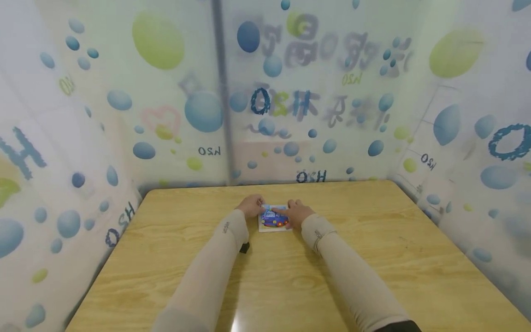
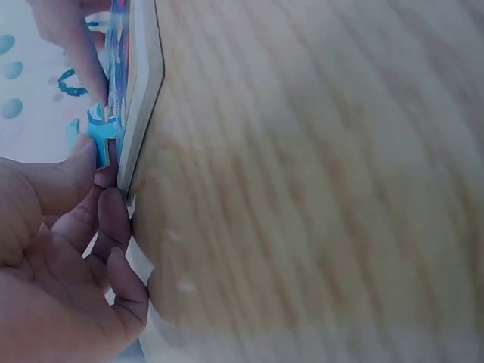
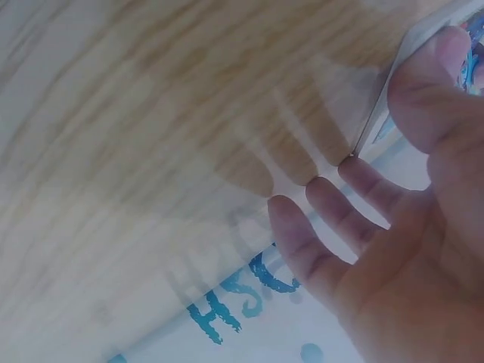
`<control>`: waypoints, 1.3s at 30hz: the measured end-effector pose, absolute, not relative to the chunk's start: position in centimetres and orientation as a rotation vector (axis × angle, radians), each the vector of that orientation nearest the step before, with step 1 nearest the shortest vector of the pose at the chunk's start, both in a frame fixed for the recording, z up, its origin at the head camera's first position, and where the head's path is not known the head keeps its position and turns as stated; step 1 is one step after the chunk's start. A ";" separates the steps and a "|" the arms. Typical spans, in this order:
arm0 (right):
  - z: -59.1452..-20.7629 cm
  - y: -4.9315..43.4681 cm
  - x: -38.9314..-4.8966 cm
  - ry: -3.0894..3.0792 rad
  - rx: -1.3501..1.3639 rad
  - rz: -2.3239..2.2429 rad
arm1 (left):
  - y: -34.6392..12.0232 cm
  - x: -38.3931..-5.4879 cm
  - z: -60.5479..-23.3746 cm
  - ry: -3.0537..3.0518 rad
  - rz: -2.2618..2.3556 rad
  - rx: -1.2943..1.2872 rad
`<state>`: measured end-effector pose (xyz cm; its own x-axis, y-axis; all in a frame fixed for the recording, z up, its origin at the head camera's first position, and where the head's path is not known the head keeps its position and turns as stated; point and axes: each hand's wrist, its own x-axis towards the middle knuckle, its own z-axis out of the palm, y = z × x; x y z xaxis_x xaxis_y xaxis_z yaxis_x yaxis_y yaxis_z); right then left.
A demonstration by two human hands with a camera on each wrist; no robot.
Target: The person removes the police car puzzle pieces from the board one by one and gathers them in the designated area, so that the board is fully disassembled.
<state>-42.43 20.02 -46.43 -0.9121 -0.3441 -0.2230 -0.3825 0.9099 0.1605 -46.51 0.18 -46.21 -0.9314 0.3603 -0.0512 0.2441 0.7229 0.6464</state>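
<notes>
A small jigsaw puzzle (image 1: pixel 274 222) with a blue cartoon vehicle picture and a pale frame lies flat on the table. At its upper left corner my left hand (image 1: pixel 250 206) pinches a light blue puzzle piece (image 2: pixel 102 140) between thumb and fingers. The piece is raised at an angle against the picture. From the right, my right hand (image 1: pixel 299 214) reaches over the puzzle, its index finger extended onto the picture near the piece. Its thumb (image 3: pixel 427 79) rests on the frame, and the other fingers touch the table beyond the edge. The right index fingertip is hidden in the right wrist view.
The wooden table (image 1: pixel 174 240) extends around the puzzle on all sides. A patterned curtain (image 1: pixel 182 152) with bubbles and letters hangs behind the table and along both sides. A small black item (image 1: pixel 244 248) shows under the left sleeve.
</notes>
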 end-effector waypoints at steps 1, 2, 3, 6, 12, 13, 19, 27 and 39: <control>-46.4 20.0 -42.5 2.886 -0.556 0.315 | 0.1 -46.4 -46.0 2.745 1.005 0.488; -46.4 19.9 -42.5 2.886 -0.557 0.321 | 0.0 -46.2 -45.7 2.740 1.011 0.496; -46.4 19.9 -42.5 2.886 -0.560 0.322 | -0.2 -46.0 -45.5 2.736 1.016 0.502; -46.3 19.7 -42.6 2.885 -0.564 0.296 | -0.6 -45.6 -44.8 2.727 1.023 0.516; -46.2 19.9 -42.7 2.900 -0.579 0.273 | -0.8 -46.1 -44.9 2.740 1.013 0.493; -46.2 19.9 -42.7 2.901 -0.581 0.275 | -0.9 -46.3 -45.1 2.740 1.016 0.487; -46.0 19.8 -42.5 2.897 -0.575 0.284 | -1.5 -46.9 -45.7 2.717 1.139 0.474; -46.1 19.8 -42.2 2.899 -0.566 0.261 | -3.2 -47.4 -45.9 2.593 1.378 0.374; -46.5 20.1 -42.0 2.911 -0.547 0.205 | -7.1 -47.2 -46.6 2.578 1.480 0.211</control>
<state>-41.98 20.08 -46.51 -0.9177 -0.3470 -0.1936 -0.3707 0.9231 0.1026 -47.24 -7.09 -46.58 -0.9770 0.2018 -0.0693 0.0419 0.4998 0.8651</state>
